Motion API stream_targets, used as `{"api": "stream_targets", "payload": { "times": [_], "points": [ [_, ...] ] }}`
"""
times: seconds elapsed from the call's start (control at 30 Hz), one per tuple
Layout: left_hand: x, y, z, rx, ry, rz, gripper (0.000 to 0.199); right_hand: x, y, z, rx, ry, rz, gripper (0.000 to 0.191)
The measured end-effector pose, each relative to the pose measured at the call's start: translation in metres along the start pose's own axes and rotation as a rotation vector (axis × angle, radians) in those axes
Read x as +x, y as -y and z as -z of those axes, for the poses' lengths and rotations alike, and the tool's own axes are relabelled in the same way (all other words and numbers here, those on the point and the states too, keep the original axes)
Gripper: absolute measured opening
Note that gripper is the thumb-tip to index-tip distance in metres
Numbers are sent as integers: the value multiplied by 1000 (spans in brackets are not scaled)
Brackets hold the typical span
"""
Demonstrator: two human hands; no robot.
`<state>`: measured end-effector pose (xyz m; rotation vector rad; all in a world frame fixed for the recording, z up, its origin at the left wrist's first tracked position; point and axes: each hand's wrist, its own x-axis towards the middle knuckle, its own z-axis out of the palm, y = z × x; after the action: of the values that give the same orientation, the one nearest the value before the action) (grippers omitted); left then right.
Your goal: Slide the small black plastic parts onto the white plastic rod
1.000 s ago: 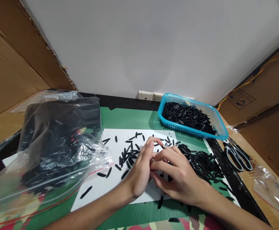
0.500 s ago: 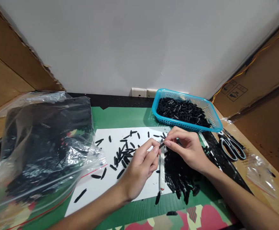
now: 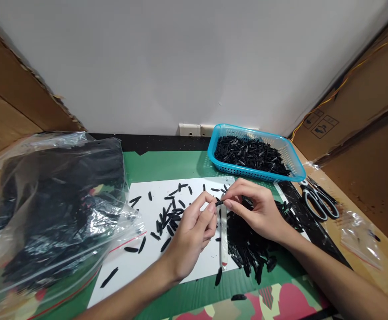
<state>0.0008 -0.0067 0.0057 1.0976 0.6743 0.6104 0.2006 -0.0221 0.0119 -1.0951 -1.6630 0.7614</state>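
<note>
Between my two hands, above the white sheet (image 3: pixel 114 298), is a small black strip (image 3: pixel 219 203). My left hand (image 3: pixel 194 235) pinches its left end, with the other fingers curled. The thumb and index finger of my right hand (image 3: pixel 257 209) close on its right end. Several loose black pieces (image 3: pixel 172 215) lie scattered on the sheet to the left. A dense pile of black pieces (image 3: pixel 250 244) sits below and partly behind my right hand. Between the scattered pieces and the pile runs a narrow whitish strip (image 3: pixel 224 240), its upper end near my fingertips.
A blue basket (image 3: pixel 257 172) of black pieces stands at the back right. Black-and-grey scissors (image 3: pixel 319 204) and a small clear bag (image 3: pixel 360 240) lie at the right. A large zip bag (image 3: pixel 64 209) with dark contents covers the left. Cardboard stands on both sides.
The view has shifted slightly. The black strip between my fingertips now lies closer to level, and my fingers have moved a little around it.
</note>
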Motion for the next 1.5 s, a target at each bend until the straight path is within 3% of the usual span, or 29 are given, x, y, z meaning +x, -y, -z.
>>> {"api": "stream_targets", "payload": {
  "times": [0.13,0.23,0.33,0.4,0.5,0.6,0.7,0.83,1.07,1.37,1.5],
  "points": [
    [0,-1,1,-58,-28,40,30,-1,-1,12,-255,-135,166,9],
    [2,-3,6,-191,46,61,23,3,-11,38,-811,-439,351,4],
    [5,-6,11,-286,185,74,24,8,-19,57,-1155,-607,240,9],
    [6,-7,12,-283,219,89,27,9,-17,55,-1073,-542,210,9],
    [6,-4,9,-227,213,115,33,2,-1,27,-696,-251,272,7],
    [5,1,4,-180,100,120,45,-8,18,-9,-409,69,266,6],
    [2,3,-1,-118,-63,147,61,-17,25,-33,-356,162,162,4],
    [-2,4,-4,-87,-125,137,72,-24,23,-42,-328,182,67,3],
    [0,10,-3,-103,-53,56,62,-28,26,-45,-310,167,46,9],
    [1,-1,-2,-50,-2,80,41,-19,14,-28,132,-114,-166,6],
    [0,-3,-1,-48,0,67,34,-14,4,-25,221,-140,-223,14]
  ]
}}
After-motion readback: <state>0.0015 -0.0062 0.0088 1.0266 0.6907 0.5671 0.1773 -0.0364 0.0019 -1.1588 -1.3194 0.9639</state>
